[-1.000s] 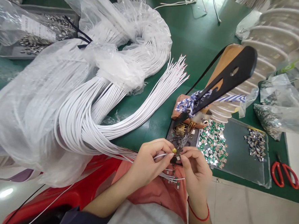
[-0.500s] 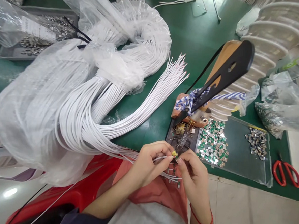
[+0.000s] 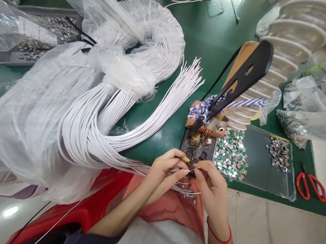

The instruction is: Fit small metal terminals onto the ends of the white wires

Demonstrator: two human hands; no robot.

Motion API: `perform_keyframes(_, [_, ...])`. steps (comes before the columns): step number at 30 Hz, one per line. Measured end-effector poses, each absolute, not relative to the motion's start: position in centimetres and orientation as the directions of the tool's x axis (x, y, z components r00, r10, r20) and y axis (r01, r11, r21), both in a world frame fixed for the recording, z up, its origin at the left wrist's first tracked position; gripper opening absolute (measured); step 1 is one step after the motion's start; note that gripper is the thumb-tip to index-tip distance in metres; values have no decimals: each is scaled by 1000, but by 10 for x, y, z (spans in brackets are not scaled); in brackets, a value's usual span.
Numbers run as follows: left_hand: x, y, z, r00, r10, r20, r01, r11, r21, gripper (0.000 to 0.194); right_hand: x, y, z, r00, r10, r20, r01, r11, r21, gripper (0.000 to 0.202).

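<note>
My left hand (image 3: 169, 171) is closed on the end of a white cable, whose tip shows between thumb and finger. Opposite it, my right hand (image 3: 210, 182) pinches something small at its fingertips, too small to make out. The fingertips of both hands are close together at the table's front edge, below a soldering iron tip (image 3: 198, 151). A yellow piece (image 3: 186, 160) touches the left fingers. Several white cables with small connectors (image 3: 188, 191) hang over the lap. The long cable bundle (image 3: 154, 125) curves in from the left.
Small green-and-silver connectors (image 3: 231, 153) and metal shells (image 3: 279, 153) lie in a clear tray (image 3: 259, 175). Red-handled scissors (image 3: 310, 186) are at the right. A ribbed hose (image 3: 291, 45) hangs over the bench beside a black bracket (image 3: 243, 79). Plastic bags stand around.
The left fingers have shifted slightly, and the cable tip now shows between them. The fingertips of my right hand have moved a little upward. The whole view has shifted slightly.
</note>
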State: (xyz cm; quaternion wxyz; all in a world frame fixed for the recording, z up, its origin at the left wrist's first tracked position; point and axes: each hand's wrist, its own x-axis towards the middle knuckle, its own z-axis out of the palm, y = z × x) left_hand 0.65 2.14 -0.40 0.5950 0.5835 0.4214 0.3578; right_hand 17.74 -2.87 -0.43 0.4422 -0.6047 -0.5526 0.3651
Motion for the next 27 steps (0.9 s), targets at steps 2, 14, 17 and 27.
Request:
perform_keyframes(2, [6,22,-3,416,907,-65,71,39,997,29,179,-30,-5,111,994,24,323,-13,-946,11])
perform_keyframes(14, [8,21,-1,454,891,-8,170,-78,982,36,184,-31,-3,49,999,1,263,-12,-965,15])
perform_keyframes(17, [10,20,-1,431,902,3,173,-85,981,38,185,-31,-3,46,999,9,272,-4,-962,18])
perform_keyframes(27, [11,20,-3,418,908,40,157,-116,981,23,186,-33,-8,75,996,-55,180,-67,-981,14])
